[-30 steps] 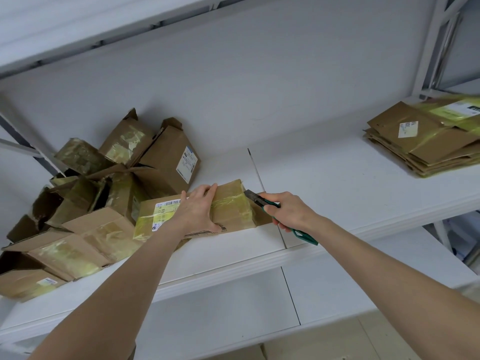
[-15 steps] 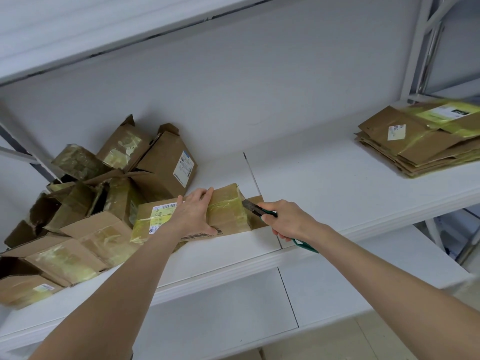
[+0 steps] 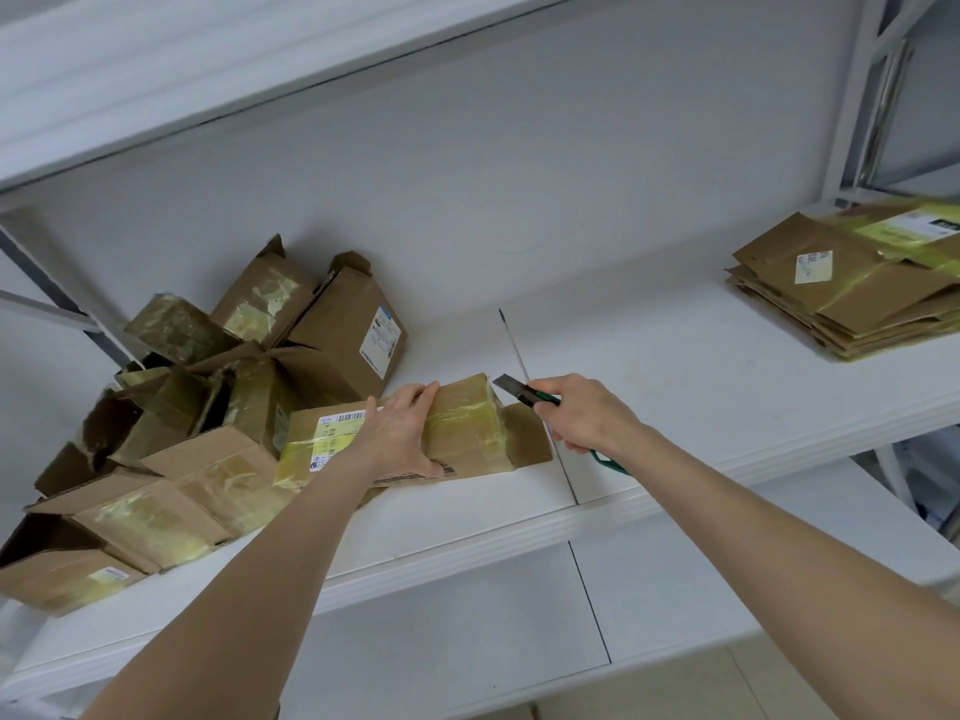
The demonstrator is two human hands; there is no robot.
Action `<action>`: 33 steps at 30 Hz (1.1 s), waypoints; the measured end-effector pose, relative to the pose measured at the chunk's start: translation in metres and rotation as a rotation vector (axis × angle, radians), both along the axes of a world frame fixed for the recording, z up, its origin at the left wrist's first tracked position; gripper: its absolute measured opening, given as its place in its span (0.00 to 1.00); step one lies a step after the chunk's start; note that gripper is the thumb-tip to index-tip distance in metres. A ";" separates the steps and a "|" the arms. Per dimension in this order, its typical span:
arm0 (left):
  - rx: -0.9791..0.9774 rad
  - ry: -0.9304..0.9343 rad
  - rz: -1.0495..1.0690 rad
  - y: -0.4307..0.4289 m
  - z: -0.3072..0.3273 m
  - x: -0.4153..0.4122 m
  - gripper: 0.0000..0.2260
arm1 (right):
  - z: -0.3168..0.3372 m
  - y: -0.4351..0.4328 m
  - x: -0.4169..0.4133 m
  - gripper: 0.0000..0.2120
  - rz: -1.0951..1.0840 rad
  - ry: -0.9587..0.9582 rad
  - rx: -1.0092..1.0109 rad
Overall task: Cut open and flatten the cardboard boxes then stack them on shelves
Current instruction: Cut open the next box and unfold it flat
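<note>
A long cardboard box (image 3: 467,433) wrapped in yellowish tape lies on the white shelf (image 3: 649,397). My left hand (image 3: 402,433) lies over its top, fingers curled over the far edge and thumb on the near side. My right hand (image 3: 587,415) grips a green-handled utility knife (image 3: 519,389), its dark blade pointing at the box's top right corner. An end flap (image 3: 527,439) stands open at the box's right end. A stack of flattened boxes (image 3: 852,288) lies at the far right of the same shelf.
A heap of several unflattened taped boxes (image 3: 208,407) fills the shelf's left side, right behind the held box. A lower shelf (image 3: 467,641) runs below, an upper shelf board (image 3: 208,70) overhead. A metal upright (image 3: 862,96) stands at the right.
The knife blade has lifted from the box's right end face to its top right corner. My left hand stays on the box.
</note>
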State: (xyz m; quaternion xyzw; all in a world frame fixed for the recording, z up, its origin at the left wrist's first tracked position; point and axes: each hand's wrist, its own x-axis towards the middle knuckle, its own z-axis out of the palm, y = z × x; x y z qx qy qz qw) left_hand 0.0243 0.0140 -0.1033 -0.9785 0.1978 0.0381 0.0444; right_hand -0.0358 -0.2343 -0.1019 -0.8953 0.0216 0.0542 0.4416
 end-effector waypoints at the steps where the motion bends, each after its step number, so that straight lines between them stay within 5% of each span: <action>1: -0.002 0.001 -0.002 0.000 0.000 0.000 0.52 | -0.002 0.005 0.002 0.15 0.003 0.002 0.000; 13: -0.002 -0.009 -0.008 0.000 -0.003 0.002 0.51 | -0.009 0.007 -0.001 0.17 0.087 0.034 0.175; 33: 0.033 0.031 -0.005 -0.002 0.004 0.005 0.53 | -0.004 0.004 -0.024 0.17 0.140 0.028 0.040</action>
